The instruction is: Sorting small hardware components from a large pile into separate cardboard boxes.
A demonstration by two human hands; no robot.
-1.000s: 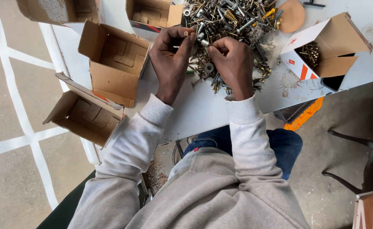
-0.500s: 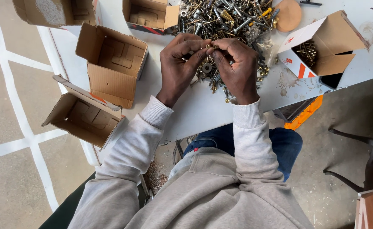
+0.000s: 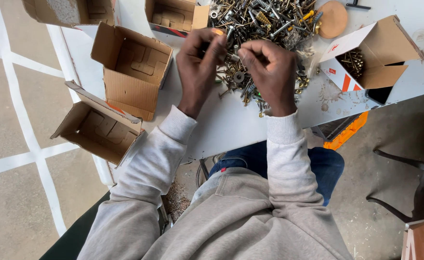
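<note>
Above the pile of screws (image 3: pixel 265 19), left hand (image 3: pixel 200 65) and right hand (image 3: pixel 270 72) curl their fingers narrowly; anything pinched stays hidden.

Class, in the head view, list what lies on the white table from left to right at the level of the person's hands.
Open brown cardboard box → left hand → right hand → white and orange box holding screws.

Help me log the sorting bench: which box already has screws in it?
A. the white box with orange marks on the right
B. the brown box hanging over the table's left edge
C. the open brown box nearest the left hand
A: the white box shows a heap of screws inside, while the brown boxes look empty.
</note>
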